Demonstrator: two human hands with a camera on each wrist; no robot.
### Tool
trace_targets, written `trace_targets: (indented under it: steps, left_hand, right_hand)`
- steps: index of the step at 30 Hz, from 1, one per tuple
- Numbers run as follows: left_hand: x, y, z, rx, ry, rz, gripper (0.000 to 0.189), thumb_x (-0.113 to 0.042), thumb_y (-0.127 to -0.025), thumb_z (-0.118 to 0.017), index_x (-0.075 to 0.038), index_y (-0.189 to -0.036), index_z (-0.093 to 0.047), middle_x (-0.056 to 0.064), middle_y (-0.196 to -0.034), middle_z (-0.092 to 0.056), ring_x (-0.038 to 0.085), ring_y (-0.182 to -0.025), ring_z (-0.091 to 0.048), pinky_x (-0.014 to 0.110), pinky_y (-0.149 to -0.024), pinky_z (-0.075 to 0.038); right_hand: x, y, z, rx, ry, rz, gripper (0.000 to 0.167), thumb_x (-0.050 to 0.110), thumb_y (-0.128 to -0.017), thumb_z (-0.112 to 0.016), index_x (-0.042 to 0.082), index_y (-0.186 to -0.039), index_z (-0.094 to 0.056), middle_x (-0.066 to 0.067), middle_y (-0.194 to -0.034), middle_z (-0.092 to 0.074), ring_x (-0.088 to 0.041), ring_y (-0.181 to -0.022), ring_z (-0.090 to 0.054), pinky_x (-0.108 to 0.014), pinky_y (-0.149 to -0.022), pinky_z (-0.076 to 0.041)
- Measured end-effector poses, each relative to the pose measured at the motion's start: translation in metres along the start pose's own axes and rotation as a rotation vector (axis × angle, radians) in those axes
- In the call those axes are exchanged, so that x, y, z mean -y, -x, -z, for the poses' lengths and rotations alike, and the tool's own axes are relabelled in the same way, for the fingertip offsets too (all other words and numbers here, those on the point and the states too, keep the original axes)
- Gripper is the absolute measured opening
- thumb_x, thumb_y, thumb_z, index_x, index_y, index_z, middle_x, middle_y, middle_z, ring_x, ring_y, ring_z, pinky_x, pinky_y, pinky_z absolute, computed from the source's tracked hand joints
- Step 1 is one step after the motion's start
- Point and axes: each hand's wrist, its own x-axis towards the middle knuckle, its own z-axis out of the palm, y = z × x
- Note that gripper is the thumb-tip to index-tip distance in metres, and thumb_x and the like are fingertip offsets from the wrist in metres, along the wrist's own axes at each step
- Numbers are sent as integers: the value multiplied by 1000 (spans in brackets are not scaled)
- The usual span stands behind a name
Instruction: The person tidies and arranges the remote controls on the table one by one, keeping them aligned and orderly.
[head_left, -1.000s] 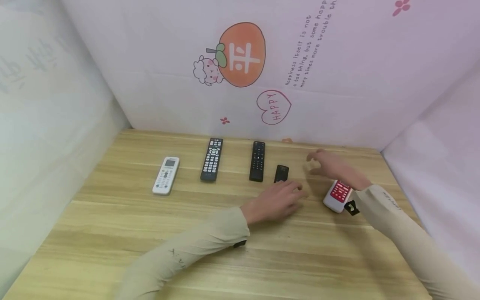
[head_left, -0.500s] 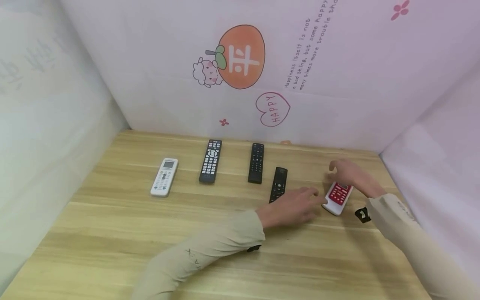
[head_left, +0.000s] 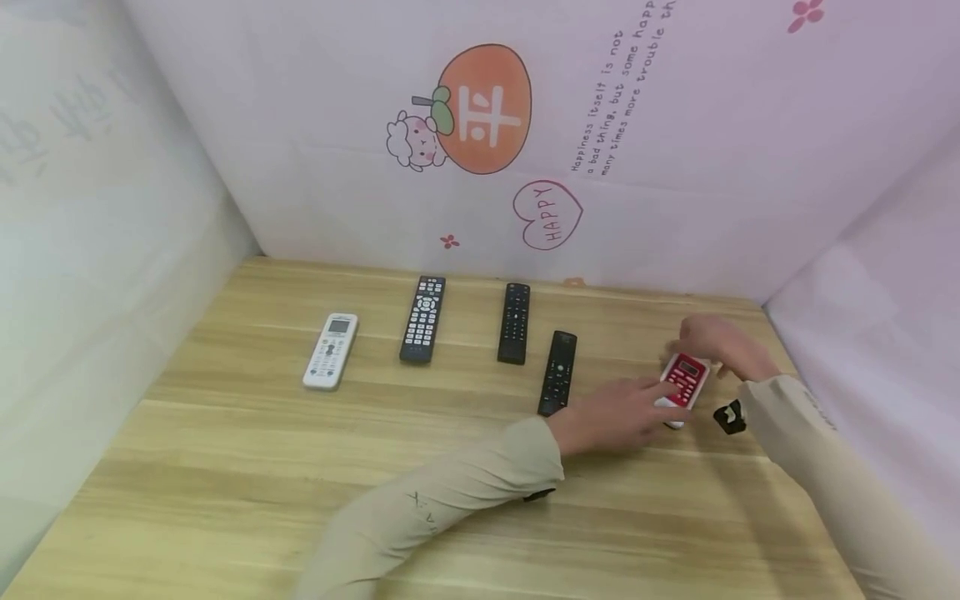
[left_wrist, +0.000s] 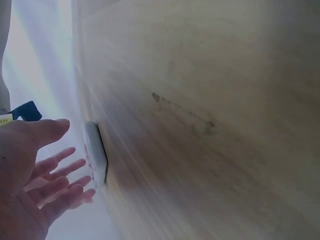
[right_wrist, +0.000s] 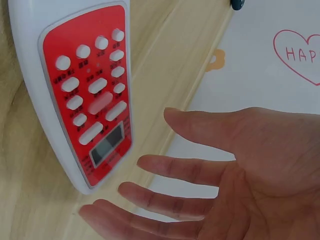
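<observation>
A remote control [head_left: 688, 368] with a red face and white body lies at the right of the table, its small display toward the wall. My left hand [head_left: 618, 414] reaches across from the left, its fingertips over the near end of this remote. In the left wrist view, the loosely spread fingers [left_wrist: 62, 172] point at the remote seen edge-on [left_wrist: 98, 155]. Beyond the remote's far end is my right hand [head_left: 720, 343]. The right wrist view has the thumb and fingers of the right hand [right_wrist: 240, 170] apart, beside the display end, with nothing between them.
Left of the hands lie a black remote [head_left: 557, 373], another black one [head_left: 514, 323], a dark remote with white buttons [head_left: 423, 320] and a white remote [head_left: 331, 352] on the wooden table [head_left: 247, 467]. Printed white cloth [head_left: 337, 200] stands behind the table and at both sides.
My left hand has moved right, from beside the nearest black remote to the red-and-white one, uncovering the black remote. My right hand has shifted right and lower, to the red-and-white remote's far end.
</observation>
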Motion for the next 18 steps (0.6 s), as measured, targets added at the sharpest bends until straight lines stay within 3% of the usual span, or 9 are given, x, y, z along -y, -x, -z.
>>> trace_targets:
  steps: [4, 11, 15, 18]
  left_hand:
    - [-3, -6, -3, 19, -69, -35, 48, -33, -109, -53, -37, -157, -47, -7, -164, -42, 14, -150, -38, 21, -109, -46]
    - [-10, -5, -13, 87, -96, -81, 49, -36, -111, -49, -35, -160, -42, -8, -166, -39, 12, -152, -36, 25, -121, -37]
    - [-13, -3, -12, 143, -100, -63, 51, -38, -112, -46, -33, -162, -38, -8, -167, -37, 12, -153, -34, 25, -123, -34]
    - [-15, -5, -15, 136, -115, -45, 50, -37, -112, -44, -32, -161, -39, -8, -166, -38, 11, -152, -35, 24, -123, -34]
  right_hand:
    - [-3, 0, -3, 24, -44, -16, 46, 30, -103, -58, -15, -113, -54, -21, -88, -65, -36, -75, -68, -41, -63, -65]
    - [-5, -1, -14, -10, -94, 17, 43, 28, -97, -67, -12, -107, -56, -22, -87, -65, -30, -73, -67, -40, -63, -64]
    - [-4, -5, -17, -35, -102, 25, 43, 25, -97, -69, -15, -109, -57, -22, -88, -66, -27, -73, -67, -39, -65, -65]
    - [-2, -7, -18, -54, -99, 27, 43, 25, -96, -71, -15, -107, -58, -21, -86, -66, -26, -72, -67, -38, -64, -64]
